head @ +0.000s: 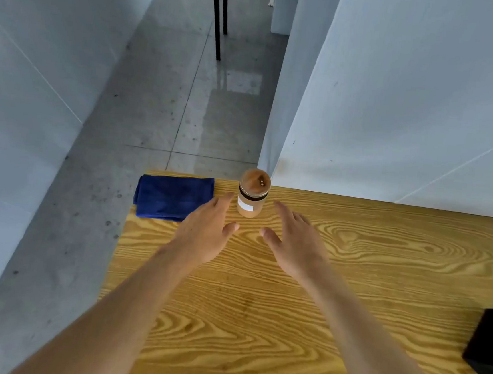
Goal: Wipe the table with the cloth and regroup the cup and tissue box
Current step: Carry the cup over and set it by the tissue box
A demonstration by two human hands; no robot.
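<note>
Both arms reach out over the wooden table (351, 270), palms down: the left hand (205, 231) is spread flat with nothing in it, its fingertips just left of the lidded brown cup (252, 194), and the right hand (294, 241) is splayed and empty too, just right of that cup. The cup stands upright near the far edge, between the 2 hands. The folded blue cloth (173, 196) lies at the far left corner. A black box (490, 348) sits at the right edge, cut off by the frame

Both bare arms outstretched, left hand (205, 231) and right hand (294, 244) open, fingers spread, seemingly palms down
</note>
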